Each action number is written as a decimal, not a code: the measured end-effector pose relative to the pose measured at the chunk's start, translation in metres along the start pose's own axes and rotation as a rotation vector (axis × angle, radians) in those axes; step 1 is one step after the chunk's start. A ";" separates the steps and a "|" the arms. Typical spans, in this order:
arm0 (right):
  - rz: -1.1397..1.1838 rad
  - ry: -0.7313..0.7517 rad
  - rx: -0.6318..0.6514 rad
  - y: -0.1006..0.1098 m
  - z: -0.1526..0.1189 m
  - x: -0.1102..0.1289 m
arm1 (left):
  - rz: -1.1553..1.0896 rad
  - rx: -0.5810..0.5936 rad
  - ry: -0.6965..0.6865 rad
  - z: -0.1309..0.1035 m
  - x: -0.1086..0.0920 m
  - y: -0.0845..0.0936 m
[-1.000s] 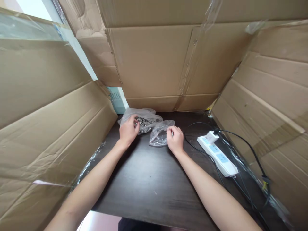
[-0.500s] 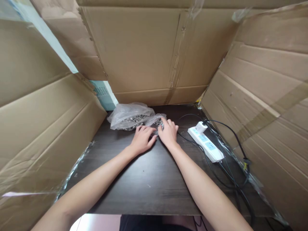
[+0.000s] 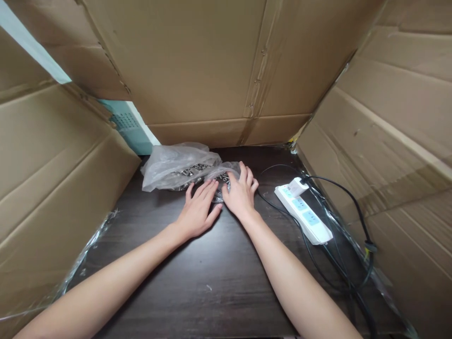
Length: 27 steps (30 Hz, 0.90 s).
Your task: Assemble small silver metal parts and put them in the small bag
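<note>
**Both hands flat on the small bag**

A second ago the left hand [image 3: 196, 213] gripped the large plastic bag of screws [image 3: 176, 165] and the right hand [image 3: 240, 194] pinched the small plastic bag [image 3: 223, 175]. Now both lie side by side, fingers spread and flat, pressing the small bag onto the counter [image 3: 212, 273]. The large bag sits just beyond the left fingers. Cardboard walls [image 3: 52, 160] close in all around; a power strip [image 3: 305, 214] lies right of the right fingers, bare counter behind both wrists.
</note>
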State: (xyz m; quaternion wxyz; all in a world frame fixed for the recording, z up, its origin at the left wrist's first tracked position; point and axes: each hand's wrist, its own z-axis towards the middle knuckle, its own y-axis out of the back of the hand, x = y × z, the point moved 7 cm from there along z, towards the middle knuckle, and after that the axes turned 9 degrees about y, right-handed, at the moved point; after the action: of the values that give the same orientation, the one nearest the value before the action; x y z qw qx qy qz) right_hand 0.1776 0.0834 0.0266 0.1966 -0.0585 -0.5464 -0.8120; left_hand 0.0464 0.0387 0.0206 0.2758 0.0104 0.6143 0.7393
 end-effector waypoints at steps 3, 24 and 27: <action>-0.008 0.012 0.019 -0.002 0.001 -0.002 | -0.027 0.008 -0.004 0.000 0.000 0.000; 0.174 0.121 -0.274 0.021 -0.008 0.010 | -0.287 -0.120 0.088 0.008 0.012 0.012; 0.317 0.173 -0.244 0.022 -0.011 0.020 | -0.393 -0.166 0.090 0.010 0.016 0.016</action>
State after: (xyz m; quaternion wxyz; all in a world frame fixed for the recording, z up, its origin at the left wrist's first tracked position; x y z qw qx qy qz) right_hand 0.1691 0.0615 0.0476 0.3592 -0.0973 -0.4091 -0.8332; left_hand 0.0303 0.0533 0.0321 0.3869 -0.1652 0.5532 0.7190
